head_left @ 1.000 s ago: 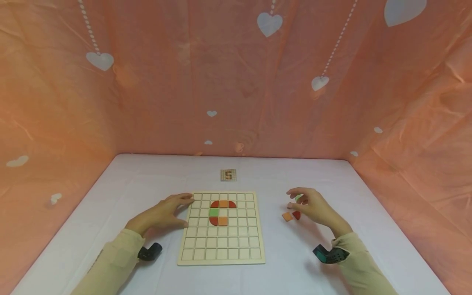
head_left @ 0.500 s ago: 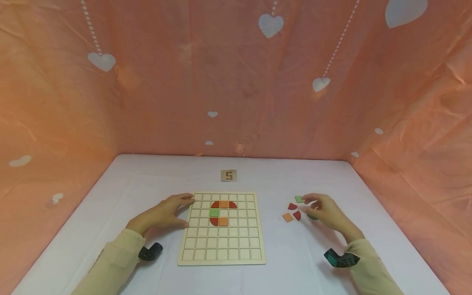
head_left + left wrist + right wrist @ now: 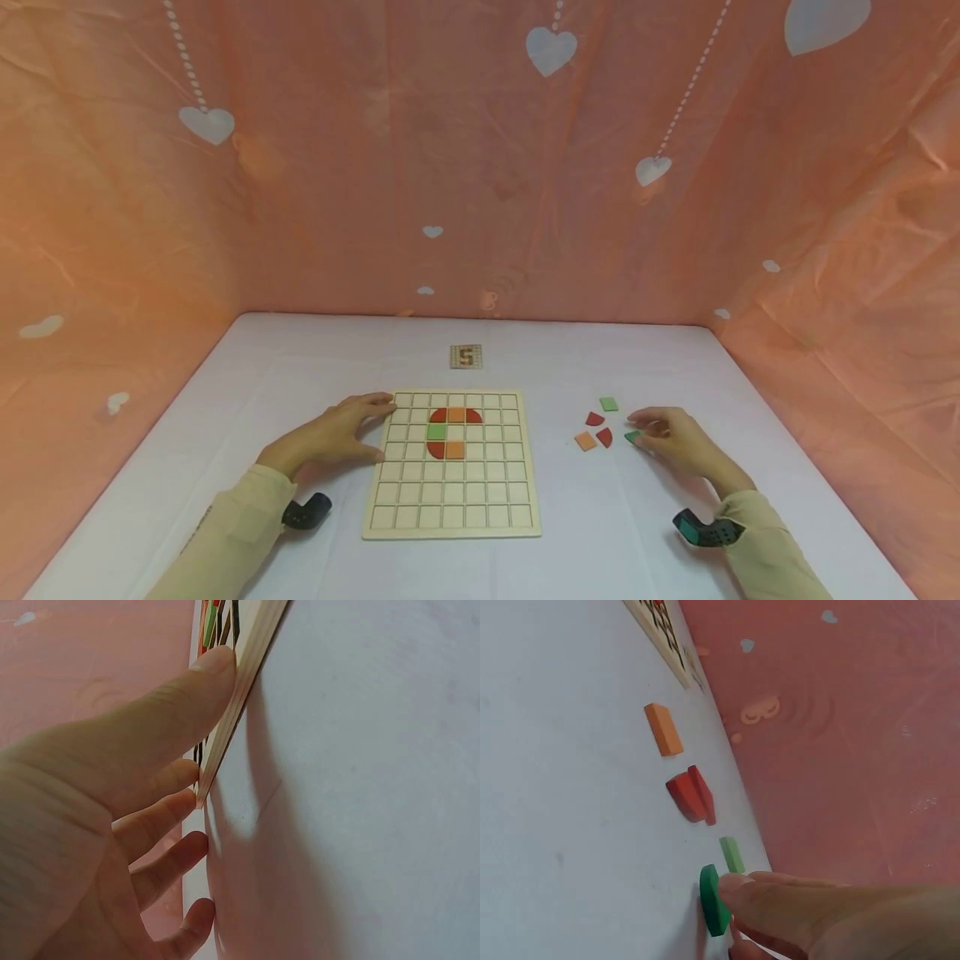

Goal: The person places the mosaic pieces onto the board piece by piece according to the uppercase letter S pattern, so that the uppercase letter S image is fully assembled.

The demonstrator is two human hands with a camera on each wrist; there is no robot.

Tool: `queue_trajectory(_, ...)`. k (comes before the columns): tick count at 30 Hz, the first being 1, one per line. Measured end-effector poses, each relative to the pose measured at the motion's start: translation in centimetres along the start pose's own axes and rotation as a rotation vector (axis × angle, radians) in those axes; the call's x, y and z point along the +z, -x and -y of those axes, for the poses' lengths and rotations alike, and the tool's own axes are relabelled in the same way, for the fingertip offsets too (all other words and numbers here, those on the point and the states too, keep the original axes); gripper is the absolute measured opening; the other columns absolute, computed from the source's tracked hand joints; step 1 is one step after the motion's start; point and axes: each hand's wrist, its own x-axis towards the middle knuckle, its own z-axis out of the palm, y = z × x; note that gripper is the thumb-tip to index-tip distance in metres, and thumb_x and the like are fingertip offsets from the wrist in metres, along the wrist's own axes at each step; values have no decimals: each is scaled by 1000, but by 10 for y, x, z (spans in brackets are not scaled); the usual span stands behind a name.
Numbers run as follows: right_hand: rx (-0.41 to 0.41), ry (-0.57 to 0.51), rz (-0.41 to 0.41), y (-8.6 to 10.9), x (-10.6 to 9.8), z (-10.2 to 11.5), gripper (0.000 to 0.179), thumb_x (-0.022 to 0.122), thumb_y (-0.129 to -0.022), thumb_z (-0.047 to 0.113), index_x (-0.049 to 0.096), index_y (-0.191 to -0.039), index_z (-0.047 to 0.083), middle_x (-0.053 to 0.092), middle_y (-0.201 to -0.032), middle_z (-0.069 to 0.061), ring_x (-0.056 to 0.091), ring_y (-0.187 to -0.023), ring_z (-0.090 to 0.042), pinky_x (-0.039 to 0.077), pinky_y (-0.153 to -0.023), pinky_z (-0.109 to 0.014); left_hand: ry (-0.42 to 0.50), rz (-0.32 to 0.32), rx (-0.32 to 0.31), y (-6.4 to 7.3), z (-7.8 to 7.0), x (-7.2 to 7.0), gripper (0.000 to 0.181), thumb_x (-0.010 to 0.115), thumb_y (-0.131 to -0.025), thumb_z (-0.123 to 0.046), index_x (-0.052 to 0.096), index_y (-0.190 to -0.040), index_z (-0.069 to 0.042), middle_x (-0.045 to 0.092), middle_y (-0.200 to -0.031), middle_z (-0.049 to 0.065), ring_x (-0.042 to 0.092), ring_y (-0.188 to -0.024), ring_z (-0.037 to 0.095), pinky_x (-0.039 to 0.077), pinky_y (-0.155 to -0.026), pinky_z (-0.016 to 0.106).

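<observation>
My left hand (image 3: 330, 433) rests at the left edge of a wooden grid board (image 3: 452, 493), thumb and fingertips spread along its side. Inlaid on the board are red quarter-round tiles (image 3: 436, 450), orange squares (image 3: 454, 450) and a light green square (image 3: 436, 432). To the right of the board, my right hand (image 3: 678, 442) pinches a dark green rounded tile (image 3: 712, 901) between thumb and fingers. The right wrist view shows the thumb tip on this tile, its far side partly hidden behind the fingers.
Left of my right hand lie a loose light green square (image 3: 608, 404), two red quarter-round tiles (image 3: 604, 437) and an orange square (image 3: 585, 442). A small pattern card (image 3: 466, 357) showing a 5-like shape lies beyond the board. An orange curtain (image 3: 480, 208) surrounds the white table (image 3: 300, 367).
My right hand has drawn back rightward from the red and orange tiles, uncovering them, and has taken hold of the dark green tile. The left hand keeps its place at the board.
</observation>
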Motion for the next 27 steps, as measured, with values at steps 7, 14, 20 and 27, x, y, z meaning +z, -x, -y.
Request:
queue_trajectory(7,18,12,11,2,0,-1,31,73,-90,7,69,-120,-2,73,-116,-18,59,-97,-23,50,-77,-18,23,0,-13,0,1,0,76,84,-81,-21,51,-147,-2,38,-161,21,32,-148,49,29,-118,68)
queue_trajectory(14,54,28,-11,2,4,-2,29,74,-89,8,70,-116,-2,70,-106,-15,53,-88,-19,45,-68,-20,13,-2,14,0,2,0,75,83,-81,-21,51,-146,0,38,-160,23,33,-147,50,30,-118,69)
queue_trajectory(20,65,47,-40,2,8,-4,25,72,-90,8,71,-113,-2,66,-95,-9,50,-81,-17,42,-64,-21,20,4,10,1,0,-1,76,84,-81,-21,51,-146,0,38,-160,23,32,-147,51,30,-117,69)
queue_trajectory(27,8,43,-83,2,9,-4,24,71,-92,7,70,-114,0,73,-109,-16,68,-97,-27,60,-86,-45,32,2,-7,1,0,0,75,84,-81,-20,51,-147,-1,37,-161,21,32,-148,49,30,-118,67)
